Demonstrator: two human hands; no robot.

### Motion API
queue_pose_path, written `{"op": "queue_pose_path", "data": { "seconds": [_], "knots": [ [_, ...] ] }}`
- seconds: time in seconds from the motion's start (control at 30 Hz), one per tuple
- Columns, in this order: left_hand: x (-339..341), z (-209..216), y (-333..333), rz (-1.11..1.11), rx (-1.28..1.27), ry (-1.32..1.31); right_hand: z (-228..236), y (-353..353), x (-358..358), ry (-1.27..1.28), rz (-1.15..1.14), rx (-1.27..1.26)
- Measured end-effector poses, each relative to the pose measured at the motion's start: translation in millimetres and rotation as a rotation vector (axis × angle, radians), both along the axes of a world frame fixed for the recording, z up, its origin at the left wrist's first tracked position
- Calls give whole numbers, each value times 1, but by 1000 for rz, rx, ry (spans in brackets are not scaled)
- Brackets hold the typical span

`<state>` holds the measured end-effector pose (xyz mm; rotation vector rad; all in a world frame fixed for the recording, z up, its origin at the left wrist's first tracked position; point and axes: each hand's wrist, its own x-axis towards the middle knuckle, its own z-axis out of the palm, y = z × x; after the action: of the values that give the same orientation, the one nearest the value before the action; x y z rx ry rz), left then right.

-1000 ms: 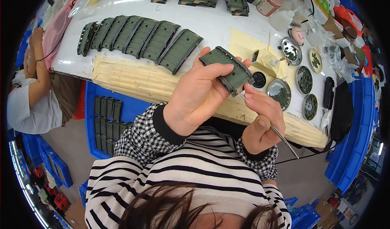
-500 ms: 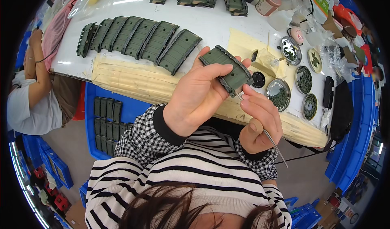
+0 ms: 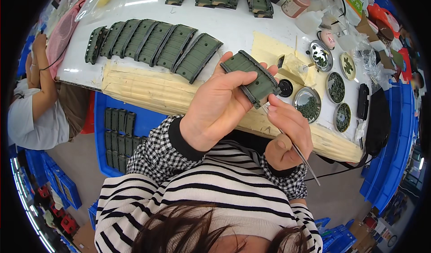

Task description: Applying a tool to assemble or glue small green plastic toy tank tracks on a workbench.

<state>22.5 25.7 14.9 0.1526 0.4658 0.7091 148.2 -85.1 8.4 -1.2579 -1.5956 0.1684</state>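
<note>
My left hand is closed around an olive-green ribbed plastic casing, thumb across its face and fingers behind. Dark toothed strips run along the casing's long edges. In my right hand is a slim pair of metal tweezers, tilted, with its back end pointing down to the right. The tip meets or nearly meets the casing's lower end; whether it grips a small piece there I cannot tell. Similar casings stand in a row on the white table, left of my hands.
Round dishes of small dark green pieces are at the right, beside a black round cap. Yellowish padding lines the table's front edge. A blue bin below holds more casings. Another person's arm is at left.
The tweezers have shifted slightly in my right hand, their back end moving a little right. My left hand and the casing have hardly moved.
</note>
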Motion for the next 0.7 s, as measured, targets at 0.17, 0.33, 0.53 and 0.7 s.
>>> {"op": "queue_pose_path", "data": {
  "seconds": [0.17,0.33,0.53,0.7],
  "knots": [
    [-6,9,6,-7,-177,-185,-15,-2,-1,349,-17,130],
    [-8,9,4,49,-5,-192,-14,-2,3,459,-206,284],
    [-10,9,9,17,6,-272,-8,-5,7,388,-191,238],
    [-7,13,3,55,83,-195,-1,-10,1,459,-32,155]
  ]
}}
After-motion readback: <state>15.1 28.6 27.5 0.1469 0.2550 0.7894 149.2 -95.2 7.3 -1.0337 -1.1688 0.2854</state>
